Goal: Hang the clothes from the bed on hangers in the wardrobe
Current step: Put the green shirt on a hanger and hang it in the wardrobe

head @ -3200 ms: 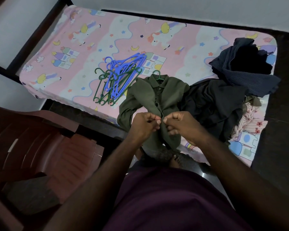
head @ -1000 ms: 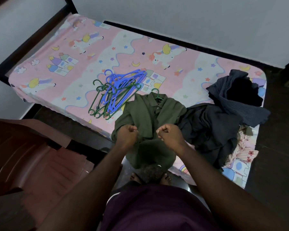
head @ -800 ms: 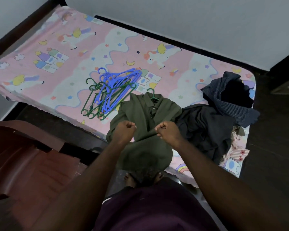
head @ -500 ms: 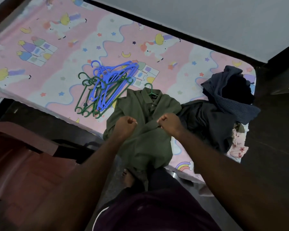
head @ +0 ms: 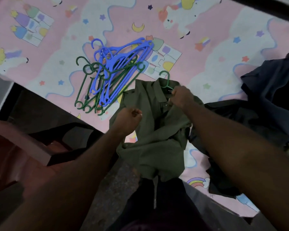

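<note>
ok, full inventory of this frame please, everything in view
bed sheet: one, pink with cartoon print, across the top
loose hangers: a stack, count unclear, blue and green, on the sheet left of the shirt
shirt: one, olive green, draped over the bed's near edge
hanger in shirt: one, green, hook out at the collar
dark clothes: a heap, black and navy, right of the shirt
chair: one, reddish-brown, lower left
left hand: curled over the shirt's left side, grip unclear
right hand: grips the shirt collar

Olive shirt (head: pixel 157 130) on a green hanger (head: pixel 165 78) — collar flat on the bed (head: pixel 57 47), hem overhanging.
</note>
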A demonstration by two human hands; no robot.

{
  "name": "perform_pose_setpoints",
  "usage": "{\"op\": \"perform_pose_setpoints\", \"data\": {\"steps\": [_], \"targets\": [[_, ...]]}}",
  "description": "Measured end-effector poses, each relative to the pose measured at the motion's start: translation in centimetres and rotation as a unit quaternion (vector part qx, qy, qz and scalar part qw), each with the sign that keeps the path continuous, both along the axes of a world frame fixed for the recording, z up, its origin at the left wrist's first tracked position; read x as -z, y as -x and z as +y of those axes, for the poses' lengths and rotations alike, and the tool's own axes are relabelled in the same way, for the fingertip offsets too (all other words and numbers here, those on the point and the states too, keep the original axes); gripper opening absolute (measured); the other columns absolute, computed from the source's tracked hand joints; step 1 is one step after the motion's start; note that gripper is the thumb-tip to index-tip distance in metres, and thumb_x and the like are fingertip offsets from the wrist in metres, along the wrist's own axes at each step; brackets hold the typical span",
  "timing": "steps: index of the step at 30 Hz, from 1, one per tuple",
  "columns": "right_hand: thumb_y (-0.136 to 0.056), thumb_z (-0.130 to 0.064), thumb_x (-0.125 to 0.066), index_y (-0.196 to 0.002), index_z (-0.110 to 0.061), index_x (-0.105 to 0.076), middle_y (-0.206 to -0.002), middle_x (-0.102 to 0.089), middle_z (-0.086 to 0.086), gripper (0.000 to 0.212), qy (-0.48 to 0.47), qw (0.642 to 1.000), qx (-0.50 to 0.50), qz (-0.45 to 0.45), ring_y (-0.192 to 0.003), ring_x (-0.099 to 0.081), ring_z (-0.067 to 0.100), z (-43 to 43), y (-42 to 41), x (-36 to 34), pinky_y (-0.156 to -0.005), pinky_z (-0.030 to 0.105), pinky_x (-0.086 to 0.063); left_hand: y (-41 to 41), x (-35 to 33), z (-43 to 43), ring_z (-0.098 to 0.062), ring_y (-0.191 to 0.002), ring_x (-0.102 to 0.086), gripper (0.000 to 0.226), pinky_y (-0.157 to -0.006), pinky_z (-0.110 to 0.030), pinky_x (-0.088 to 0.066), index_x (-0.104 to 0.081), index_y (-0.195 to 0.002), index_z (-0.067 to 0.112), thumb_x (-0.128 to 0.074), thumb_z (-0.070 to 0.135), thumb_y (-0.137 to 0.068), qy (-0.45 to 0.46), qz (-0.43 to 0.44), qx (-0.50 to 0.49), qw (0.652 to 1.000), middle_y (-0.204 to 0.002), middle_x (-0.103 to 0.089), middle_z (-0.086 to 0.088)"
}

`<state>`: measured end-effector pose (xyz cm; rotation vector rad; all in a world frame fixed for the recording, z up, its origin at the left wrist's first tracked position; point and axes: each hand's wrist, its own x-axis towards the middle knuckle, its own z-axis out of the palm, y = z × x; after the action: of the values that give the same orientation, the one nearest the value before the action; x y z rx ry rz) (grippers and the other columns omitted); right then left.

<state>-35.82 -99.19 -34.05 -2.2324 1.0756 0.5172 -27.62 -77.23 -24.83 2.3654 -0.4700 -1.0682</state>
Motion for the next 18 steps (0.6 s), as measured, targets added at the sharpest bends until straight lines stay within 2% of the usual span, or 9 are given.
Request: {"op": "perform_pose_setpoints", "data": {"steps": [2,6,8,12,15,18], "targets": [[-0.088,-0.024,-0.067,-0.124,-0.01,-0.056,-0.126,-0.05,0.016,0.039,0.03,0.999,-0.017,0.04,-0.117,-0.048,0.034,-1.3,-1.1,2.4,-0.097,0.044,-0.043,-0.4,1.6,-1.5,-0.014,-0.07,-0.061,0.009,-0.072,-0.035,-0.054,-0.068,-0.093,0.01,-0.062,0.017,-0.091,0.003,0.011,-0.017,1.0,-0.078,-0.066,0.0],[-0.09,-0.03,-0.064,-0.131,-0.011,-0.049,-0.136,-0.039,0.017,0.047,0.053,0.995,-0.032,0.074,-0.125,-0.039,0.036,-2.8,-2.5,7.1,-0.103,0.051,-0.034,-0.8,3.6,-3.6,-0.016,-0.076,-0.061,0.016,-0.07,-0.031,-0.05,-0.07,-0.099,0.005,-0.064,0.017,-0.091,-0.003,0.019,-0.036,0.999,-0.088,-0.069,-0.009],[-0.091,-0.031,-0.063,-0.132,-0.01,-0.047,-0.136,-0.04,0.018,0.049,0.033,0.997,-0.011,0.066,-0.125,-0.041,0.038,-2.9,-2.8,8.9,-0.102,0.05,-0.034,-0.8,4.2,-3.8,-0.015,-0.073,-0.06,0.014,-0.068,-0.031,-0.049,-0.07,-0.097,0.005,-0.064,0.017,-0.091,-0.009,0.032,-0.051,0.998,-0.083,-0.068,-0.009],[-0.09,-0.019,-0.06,-0.126,-0.012,-0.052,-0.128,-0.053,0.016,0.038,0.014,0.999,0.011,0.045,-0.121,-0.049,0.039,-3.8,-3.2,10.2,-0.1,0.048,-0.037,-0.4,4.4,-2.9,-0.017,-0.069,-0.06,0.008,-0.067,-0.035,-0.05,-0.067,-0.09,0.01,-0.061,0.014,-0.092,-0.019,0.066,-0.081,0.994,-0.077,-0.066,-0.011],[-0.09,-0.017,-0.059,-0.118,-0.009,-0.057,-0.122,-0.058,0.017,0.028,0.009,1.0,-0.001,0.004,-0.114,-0.054,0.039,-4.2,-2.7,9.6,-0.094,0.046,-0.042,-0.2,4.2,-1.9,-0.021,-0.068,-0.062,0.014,-0.074,-0.04,-0.055,-0.063,-0.08,0.02,-0.06,0.013,-0.091,-0.041,0.075,-0.091,0.992,-0.073,-0.064,-0.006],[-0.091,-0.011,-0.055,-0.107,-0.003,-0.056,-0.107,-0.058,0.022,0.018,0.026,0.993,0.0,-0.112,-0.098,-0.058,0.041,-3.9,-2.0,7.7,-0.083,0.044,-0.044,-0.4,3.3,-1.5,-0.028,-0.081,-0.068,0.004,-0.082,-0.047,-0.057,-0.063,-0.09,0.022,-0.062,0.019,-0.088,-0.049,0.055,-0.078,0.994,-0.083,-0.069,-0.005]]}}
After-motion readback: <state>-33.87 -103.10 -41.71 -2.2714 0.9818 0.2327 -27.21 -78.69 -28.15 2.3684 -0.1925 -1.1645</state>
